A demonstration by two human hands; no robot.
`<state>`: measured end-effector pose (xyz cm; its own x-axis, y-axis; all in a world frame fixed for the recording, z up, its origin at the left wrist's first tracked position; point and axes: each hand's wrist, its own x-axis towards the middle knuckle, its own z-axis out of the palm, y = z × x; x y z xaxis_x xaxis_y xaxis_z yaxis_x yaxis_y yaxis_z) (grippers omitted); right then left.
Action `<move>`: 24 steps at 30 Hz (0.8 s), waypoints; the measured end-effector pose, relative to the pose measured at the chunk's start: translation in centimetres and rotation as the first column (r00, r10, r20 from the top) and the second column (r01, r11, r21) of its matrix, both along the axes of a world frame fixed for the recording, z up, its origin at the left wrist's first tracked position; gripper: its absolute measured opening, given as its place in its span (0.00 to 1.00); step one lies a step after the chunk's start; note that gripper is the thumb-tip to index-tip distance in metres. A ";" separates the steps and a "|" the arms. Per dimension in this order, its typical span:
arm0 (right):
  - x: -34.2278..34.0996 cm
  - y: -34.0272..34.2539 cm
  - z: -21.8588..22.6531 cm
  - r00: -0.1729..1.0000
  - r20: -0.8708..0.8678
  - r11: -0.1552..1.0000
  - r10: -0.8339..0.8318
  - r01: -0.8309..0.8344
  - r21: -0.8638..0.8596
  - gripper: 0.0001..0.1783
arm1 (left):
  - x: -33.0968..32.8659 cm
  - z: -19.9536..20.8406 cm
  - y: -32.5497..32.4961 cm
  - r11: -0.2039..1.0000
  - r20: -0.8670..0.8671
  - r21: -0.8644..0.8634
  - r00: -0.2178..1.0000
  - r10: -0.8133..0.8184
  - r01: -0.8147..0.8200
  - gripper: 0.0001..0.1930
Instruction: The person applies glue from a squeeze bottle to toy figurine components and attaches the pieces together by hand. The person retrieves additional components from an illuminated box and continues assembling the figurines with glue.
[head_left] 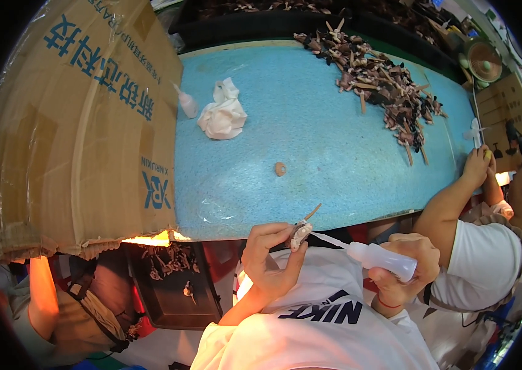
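Note:
Close to the table's near edge, my left hand (267,262) is closed, pinching a small figurine piece (300,235) between thumb and fingers. It is whitish and dark, and a thin tan stick points up from it. My right hand (420,256) is wrapped round a translucent white squeeze bottle (390,261), tilted with its long thin nozzle toward the left. The nozzle's tip reaches the side of the figurine piece; whether they touch I cannot tell. Farther up on the blue tabletop (322,139) lies a small round tan piece (280,169).
A large cardboard box (82,142) walls off the left side. Crumpled white tissue (224,114) and a small bottle (187,103) lie beside it. Many figurine pieces (390,86) are heaped at the far right. A black tray (180,308) is lower left. A co-worker's hands (481,163) are at right.

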<state>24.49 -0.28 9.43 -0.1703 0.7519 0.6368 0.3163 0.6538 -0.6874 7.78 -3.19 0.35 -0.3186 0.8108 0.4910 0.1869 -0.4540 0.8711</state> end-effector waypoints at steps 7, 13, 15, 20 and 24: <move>0.7 -1.2 -0.1 0.984 0.178 0.998 0.001 0.011 -0.065 0.29 | -0.1 -0.4 -0.2 1.000 0.066 -0.026 0.998 -0.013 0.015 0.16; -0.5 -0.1 0.2 0.999 -0.025 0.998 -0.025 0.026 0.050 0.17 | 0.0 -0.4 -0.2 0.999 0.079 -0.029 0.997 -0.023 0.025 0.16; -0.2 -0.2 0.3 0.998 0.066 1.000 0.018 -0.018 -0.004 0.18 | 0.0 -0.4 -0.2 0.999 0.097 -0.031 0.995 -0.025 0.028 0.15; -0.4 -0.1 0.2 0.998 0.069 0.999 0.014 -0.016 0.037 0.18 | -0.1 -0.4 -0.2 0.999 0.077 -0.029 0.997 -0.021 0.023 0.15; -0.4 -0.2 0.2 0.999 0.044 0.997 -0.004 0.000 0.082 0.18 | 0.0 -0.4 -0.3 0.999 0.096 -0.032 0.995 -0.026 0.029 0.15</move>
